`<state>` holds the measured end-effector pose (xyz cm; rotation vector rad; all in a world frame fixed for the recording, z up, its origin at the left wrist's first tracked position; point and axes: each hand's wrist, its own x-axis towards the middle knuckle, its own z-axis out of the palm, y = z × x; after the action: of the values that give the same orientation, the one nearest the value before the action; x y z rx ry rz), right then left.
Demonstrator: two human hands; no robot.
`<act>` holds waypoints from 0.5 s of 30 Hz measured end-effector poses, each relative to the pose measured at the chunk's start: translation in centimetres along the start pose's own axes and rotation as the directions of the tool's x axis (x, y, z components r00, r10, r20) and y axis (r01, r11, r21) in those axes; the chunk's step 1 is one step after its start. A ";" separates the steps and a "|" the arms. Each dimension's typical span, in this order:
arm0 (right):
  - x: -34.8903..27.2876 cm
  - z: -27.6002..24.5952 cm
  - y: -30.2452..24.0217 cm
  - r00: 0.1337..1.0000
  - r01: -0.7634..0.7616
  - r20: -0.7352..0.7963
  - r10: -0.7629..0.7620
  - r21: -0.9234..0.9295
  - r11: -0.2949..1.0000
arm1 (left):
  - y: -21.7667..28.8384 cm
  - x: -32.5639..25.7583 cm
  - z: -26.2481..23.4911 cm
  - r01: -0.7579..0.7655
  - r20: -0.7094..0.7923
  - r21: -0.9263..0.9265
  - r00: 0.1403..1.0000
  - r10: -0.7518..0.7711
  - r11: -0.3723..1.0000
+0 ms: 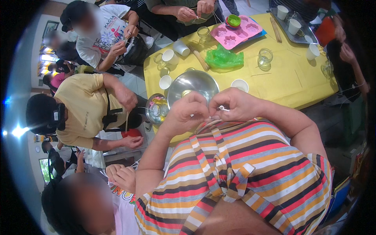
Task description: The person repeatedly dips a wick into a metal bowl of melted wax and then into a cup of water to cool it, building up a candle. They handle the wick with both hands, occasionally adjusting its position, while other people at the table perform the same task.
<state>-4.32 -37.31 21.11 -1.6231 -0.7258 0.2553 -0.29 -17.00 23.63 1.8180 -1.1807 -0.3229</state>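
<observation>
Close in front of my chest, my left hand (188,111) and my right hand (235,104) meet with their fingertips pinched together. A short piece of white string (223,108) shows looped at the fingers of the right hand. Between the fingers of the left hand a bit of white is visible too, apparently the same string, though the fingers hide most of it. Just beyond my hands sits a wide, shiny metal bowl (194,81) on the yellow-covered table (278,88). A white paper cup (239,85) stands beyond my right hand.
The table holds a green plastic bag (225,58), a glass jar (264,59), wooden sticks (199,58), a pink mould (237,33) and a metal tray (294,26) with cups. Left of the bowl is a smaller bowl (149,105) with a jar. Several people stand close around, some handling string.
</observation>
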 end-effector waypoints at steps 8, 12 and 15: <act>-0.5 1.0 0.2 0.991 -0.044 -0.112 0.071 0.230 0.972 | -0.2 -0.2 0.9 -0.043 -0.124 -0.025 0.991 0.040 0.999; -0.6 1.7 0.7 0.975 -0.082 -0.136 0.173 0.506 0.859 | -0.3 -0.3 1.3 -0.050 -0.165 -0.012 0.985 0.048 0.999; -0.6 1.7 1.0 0.957 -0.142 -0.071 0.280 0.728 0.671 | -0.5 -0.4 1.4 -0.058 -0.159 0.007 0.986 0.058 0.998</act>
<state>-5.41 -36.28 19.72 -0.9402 -0.2255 0.4908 -1.06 -17.39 22.44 1.7727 -1.1201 -0.1400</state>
